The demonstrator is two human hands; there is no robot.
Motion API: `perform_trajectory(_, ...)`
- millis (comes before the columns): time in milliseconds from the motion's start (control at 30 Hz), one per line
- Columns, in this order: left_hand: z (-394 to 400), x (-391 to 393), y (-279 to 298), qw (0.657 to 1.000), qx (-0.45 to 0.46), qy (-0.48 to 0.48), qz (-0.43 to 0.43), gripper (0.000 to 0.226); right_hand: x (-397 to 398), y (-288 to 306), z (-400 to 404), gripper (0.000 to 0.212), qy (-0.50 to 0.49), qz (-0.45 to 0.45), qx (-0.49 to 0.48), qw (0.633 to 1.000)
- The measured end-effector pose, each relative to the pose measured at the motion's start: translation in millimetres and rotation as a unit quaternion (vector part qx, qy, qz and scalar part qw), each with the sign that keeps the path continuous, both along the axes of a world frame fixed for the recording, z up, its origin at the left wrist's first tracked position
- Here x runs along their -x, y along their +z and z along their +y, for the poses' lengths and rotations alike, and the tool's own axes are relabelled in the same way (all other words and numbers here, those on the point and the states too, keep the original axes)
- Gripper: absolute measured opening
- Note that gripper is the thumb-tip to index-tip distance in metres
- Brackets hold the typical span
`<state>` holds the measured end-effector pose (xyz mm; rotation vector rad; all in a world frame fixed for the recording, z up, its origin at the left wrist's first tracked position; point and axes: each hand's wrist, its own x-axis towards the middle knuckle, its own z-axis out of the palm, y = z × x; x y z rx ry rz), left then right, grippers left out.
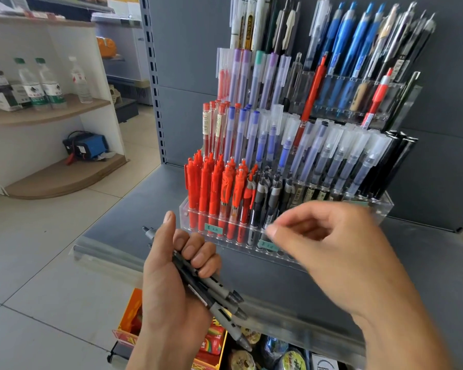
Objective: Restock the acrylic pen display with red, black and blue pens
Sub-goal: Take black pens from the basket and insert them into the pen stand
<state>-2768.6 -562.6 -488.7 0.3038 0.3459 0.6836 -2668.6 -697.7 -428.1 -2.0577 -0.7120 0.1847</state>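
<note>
The acrylic pen display stands near the grey shelf's front edge, bare shelf leftward; the left hand grips black pens, while the right hand hovers empty, fingers loosely curled, just before the display.

Tiered acrylic pen display stands on grey shelf; front row holds red pens left, black pens beside. Spare black pens bundled, tips lower right.

The pen display is clear, glossy acrylic. The red pens look like smooth plastic — slightly shiny. The shelf is matt grey metal, the floor pale, faintly glossy tile, the corner shelving wood-look.
</note>
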Motion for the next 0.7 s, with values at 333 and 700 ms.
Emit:
perform_trajectory(333, -15.5, -3.4, 6.3, 0.994, -0.073, -0.035, 0.078, 0.051, 27.9, -1.3, 28.9, 0.02, 0.214, 0.116, 0.184, 0.952)
perform_trajectory(700, -15.2, -4.0, 7.0, 0.986, -0.114, 0.066, 0.098, 0.051, 20.9, -5.5, 27.3, 0.015, 0.244, 0.149, 0.143, 0.947)
